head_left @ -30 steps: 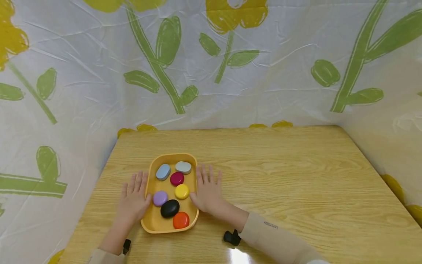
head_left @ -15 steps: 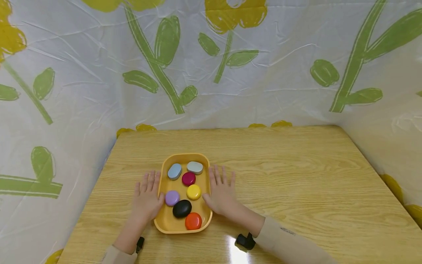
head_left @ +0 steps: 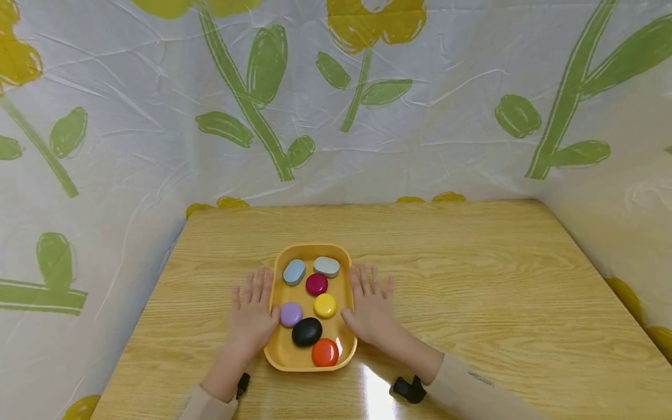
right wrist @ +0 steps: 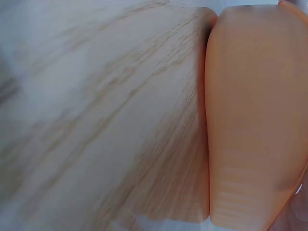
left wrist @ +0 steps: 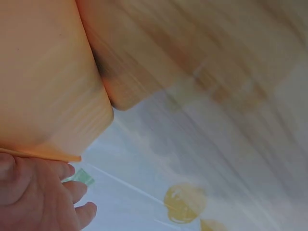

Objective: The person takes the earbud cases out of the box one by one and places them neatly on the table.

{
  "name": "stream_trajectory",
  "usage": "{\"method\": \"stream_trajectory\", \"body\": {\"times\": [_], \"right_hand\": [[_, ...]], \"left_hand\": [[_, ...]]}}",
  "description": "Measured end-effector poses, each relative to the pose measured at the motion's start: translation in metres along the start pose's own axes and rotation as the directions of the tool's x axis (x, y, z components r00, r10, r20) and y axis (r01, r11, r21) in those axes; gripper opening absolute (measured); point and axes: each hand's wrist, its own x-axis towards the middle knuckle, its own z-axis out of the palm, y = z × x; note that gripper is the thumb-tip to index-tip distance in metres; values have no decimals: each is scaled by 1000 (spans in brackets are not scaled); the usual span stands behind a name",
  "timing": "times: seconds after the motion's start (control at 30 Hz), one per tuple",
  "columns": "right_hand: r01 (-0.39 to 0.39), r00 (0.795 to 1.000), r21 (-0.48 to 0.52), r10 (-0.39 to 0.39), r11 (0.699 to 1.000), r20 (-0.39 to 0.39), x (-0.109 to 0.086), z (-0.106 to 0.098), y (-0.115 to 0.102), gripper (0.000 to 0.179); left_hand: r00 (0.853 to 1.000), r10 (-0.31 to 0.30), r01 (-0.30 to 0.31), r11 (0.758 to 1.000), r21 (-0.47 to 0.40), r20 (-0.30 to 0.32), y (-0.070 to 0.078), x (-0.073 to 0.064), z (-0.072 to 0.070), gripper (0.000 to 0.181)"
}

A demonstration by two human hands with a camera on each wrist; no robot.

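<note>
A yellow rounded tray (head_left: 280,348) lies on the wooden table between both hands. My left hand (head_left: 252,319) rests along its left side, fingers straight, thumb over the rim. Along the opposite side lies my right hand (head_left: 374,315), likewise straight-fingered with its thumb at the rim. Inside are smooth pebble-like pieces: light blue (head_left: 294,272), pale grey (head_left: 326,266), crimson (head_left: 317,284), yellow (head_left: 325,305), purple (head_left: 291,314), black (head_left: 307,332) and red-orange (head_left: 325,352). Each wrist view shows the tray's outer wall (left wrist: 43,72) close up; the left hand's fingertips (left wrist: 86,214) appear below it.
The wood-grain table (head_left: 488,280) extends far to the right of the tray. A white cloth with flowers (head_left: 420,134) hangs behind and at both sides. Black wrist devices (head_left: 409,389) sit under the forearms.
The tray and its pieces have slid right across the table, with both hands moving along at its sides. The pieces keep their arrangement inside.
</note>
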Motion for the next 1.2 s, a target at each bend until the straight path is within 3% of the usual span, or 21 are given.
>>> {"method": "stream_trajectory", "body": {"times": [0.23,0.57,0.73,0.87,0.97,1.1,1.2], "right_hand": [[1,1000,7,-1,1000,-5,-8,-4,13,81],[23,1000,69,-22,997,-14,-11,-7,19,81],[47,992,88,-36,995,-122,-9,-9,20,80],[184,953,101,-152,978,-263,-2,-17,18,67],[328,911,53,-301,943,-283,3,-24,13,59],[460,872,-40,-460,887,-167,8,-29,5,55],[521,847,-100,-528,847,-55,12,-28,-1,56]], "left_hand": [[1000,-5,5,1000,7,-7,15,0,3,67],[1000,-7,6,1000,-17,-21,21,0,6,68],[1000,-5,5,1000,-25,-22,22,0,6,67],[1000,-6,5,999,-32,-21,22,0,5,67],[1000,-8,8,1000,-25,-19,22,-1,4,67],[1000,-5,5,1000,-29,-14,22,-2,5,67],[1000,-4,4,999,-32,-10,23,-2,5,67]]}}
